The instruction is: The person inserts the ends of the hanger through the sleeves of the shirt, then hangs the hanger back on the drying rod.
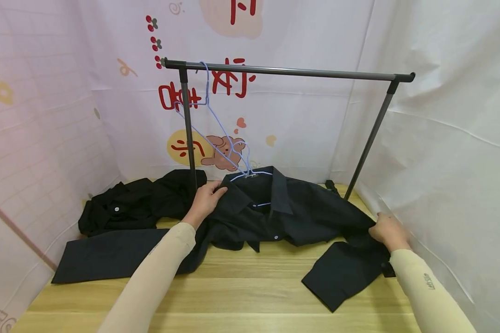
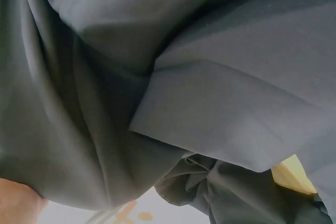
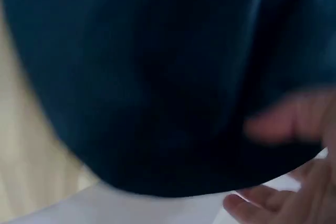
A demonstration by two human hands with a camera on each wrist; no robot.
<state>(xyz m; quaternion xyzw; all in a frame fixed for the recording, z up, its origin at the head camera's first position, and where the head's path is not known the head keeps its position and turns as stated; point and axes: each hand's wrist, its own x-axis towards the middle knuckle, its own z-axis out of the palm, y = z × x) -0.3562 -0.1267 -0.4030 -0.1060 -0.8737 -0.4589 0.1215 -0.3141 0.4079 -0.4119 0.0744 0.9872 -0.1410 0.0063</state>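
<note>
Black collared cloth shirt (image 1: 308, 208): just below the middle of the head view, towards six o'clock, spread sideways between the hands, a white button low on its front.
Thin lilac-blue hanger (image 1: 260, 173): inside the collar, hook towards twelve; the cloth hides most of its arms.
Left hand (image 1: 206, 200): at eight o'clock, pinching the shirt's shoulder beside the collar; the left wrist view catches only a sliver of it.
Right hand (image 1: 388, 231): at four o'clock, well apart from the left, gripping the sleeve; its thumb is a blur on the cloth in the right wrist view, and how tightly it grips I cannot tell.
Dark grey tubular rack (image 1: 291, 71): bar running from eleven to two o'clock; garments hide the left post's foot.
Second lilac-blue hanger (image 1: 207, 88): hooked over the bar at eleven, reaching down near the collar; whether the hangers touch, I cannot tell.
Crumpled black garment (image 1: 137, 203): between eight and nine o'clock, its shape lost in dark folds.
Flat black sleeve (image 1: 108, 256): at eight, partly covered by the left forearm.
Pale wooden table (image 1: 250, 296): at six, under the clothes.
Cream knit-like sleeves (image 1: 162, 263): cut off by the bottom edge; the right one's small lettering is hard to read.
White printed cloth wall (image 1: 300, 129): red characters, the topmost cropped at twelve.
</note>
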